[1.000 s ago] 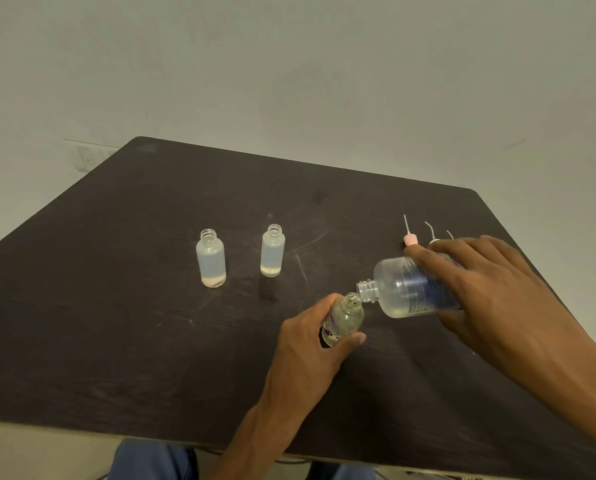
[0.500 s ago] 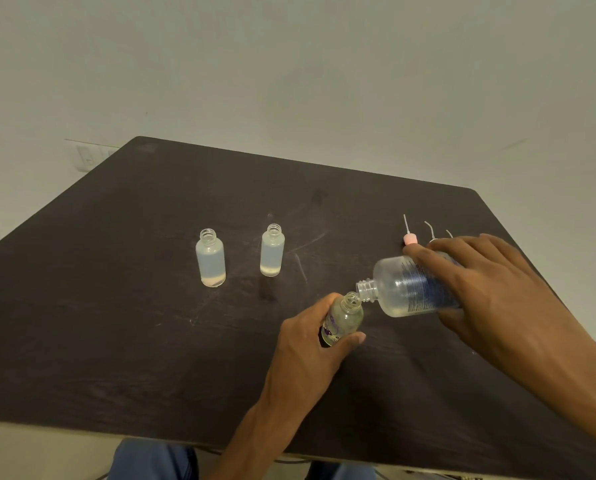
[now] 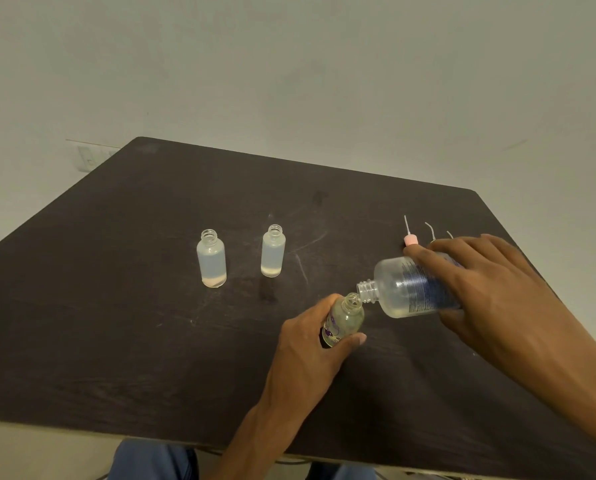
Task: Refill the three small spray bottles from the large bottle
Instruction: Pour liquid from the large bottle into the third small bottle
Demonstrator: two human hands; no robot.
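My left hand (image 3: 310, 344) grips a small clear bottle (image 3: 345, 318) with a purple label, tilted and uncapped. My right hand (image 3: 490, 296) holds the large clear bottle (image 3: 404, 289) with blue print on its side, tipped nearly flat, its open neck right at the small bottle's mouth. A little liquid lies along the large bottle's lower side. Two more small frosted bottles, one at the left (image 3: 211, 258) and one to its right (image 3: 273, 251), stand upright and uncapped farther back on the dark table (image 3: 116, 341).
A pink spray cap (image 3: 410, 240) with a thin dip tube lies behind my right hand; two more tubes poke out beside it, their caps hidden. The table's front edge runs just above my blue-clad knees. A wall socket sits at the far left.
The large bottle's neck has stayed at the small bottle's mouth. Both hands have kept their places almost exactly.
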